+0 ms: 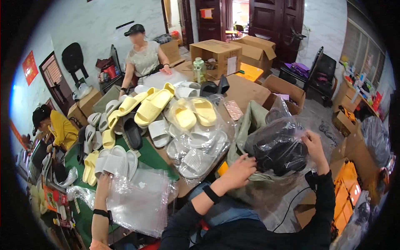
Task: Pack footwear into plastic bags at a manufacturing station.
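Note:
My right hand (pixel 314 146) pinches the edge of a clear plastic bag (pixel 270 142) at the right. Dark things, apparently black slippers (pixel 287 160), fill the bag; their outlines blur under the plastic. The bag rests in the mouth of a grey-green sack (pixel 240 143). My left hand (pixel 238 171) is over the sack's near side, beside the bag, fingers extended and apart. To its left lie bagged grey slippers (pixel 199 160) and bagged yellow slippers (pixel 205 111). A co-worker's hand (pixel 104 182) at the left is by grey slippers (pixel 116 161) and a stack of clear bags (pixel 139 204).
Loose yellow slippers (pixel 155 106) and a black slipper (pixel 132 132) crowd the table. Across it sits a person (pixel 143 58); another in yellow (pixel 64 129) bends at far left. Cardboard boxes (pixel 214 52) stand behind, with a bottle (pixel 199 70) and orange packages (pixel 346 193) around.

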A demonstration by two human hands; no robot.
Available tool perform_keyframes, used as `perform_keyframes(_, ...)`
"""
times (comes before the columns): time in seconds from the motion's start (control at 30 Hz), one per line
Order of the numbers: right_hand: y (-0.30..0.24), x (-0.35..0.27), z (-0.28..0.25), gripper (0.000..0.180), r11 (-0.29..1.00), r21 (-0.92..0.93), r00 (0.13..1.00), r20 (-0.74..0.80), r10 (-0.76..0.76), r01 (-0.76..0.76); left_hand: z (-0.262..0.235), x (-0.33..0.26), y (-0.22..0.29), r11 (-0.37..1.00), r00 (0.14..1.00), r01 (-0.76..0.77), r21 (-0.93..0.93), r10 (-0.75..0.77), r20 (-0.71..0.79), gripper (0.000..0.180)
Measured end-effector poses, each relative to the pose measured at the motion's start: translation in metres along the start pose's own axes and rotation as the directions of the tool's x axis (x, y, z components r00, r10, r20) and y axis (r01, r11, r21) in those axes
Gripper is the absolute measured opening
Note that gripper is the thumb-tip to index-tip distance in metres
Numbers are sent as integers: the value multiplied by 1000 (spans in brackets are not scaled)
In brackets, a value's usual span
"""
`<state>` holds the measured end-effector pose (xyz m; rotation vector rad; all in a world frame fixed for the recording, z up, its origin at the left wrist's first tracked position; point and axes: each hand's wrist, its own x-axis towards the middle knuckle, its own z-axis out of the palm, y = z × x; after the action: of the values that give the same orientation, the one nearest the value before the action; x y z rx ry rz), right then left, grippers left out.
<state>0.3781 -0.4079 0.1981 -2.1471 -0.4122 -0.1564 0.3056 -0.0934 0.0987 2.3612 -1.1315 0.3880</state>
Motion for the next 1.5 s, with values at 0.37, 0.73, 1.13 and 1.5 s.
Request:
perform_keyframes(0.37,139,65,63,31,944,-81,920,212,330,-320,-9,-14,5,997,994,53,61,-47,-96,27)
perform_keyframes(0.73,87,228,351,29,900,-81,744,596,-300,428,13,4,17,978,991,124,165,-112,-77,30)
perform_keyframes(1.13,93,205,424,30,849,-137,695,647,-313,511,37,9,10,964,933,-63,257,148,-328,10)
perform_keyframes(1.5,106,189,387,31,797,-291,739,621,-264,529,49,12,10,975,936,-39,217,113,-335,12)
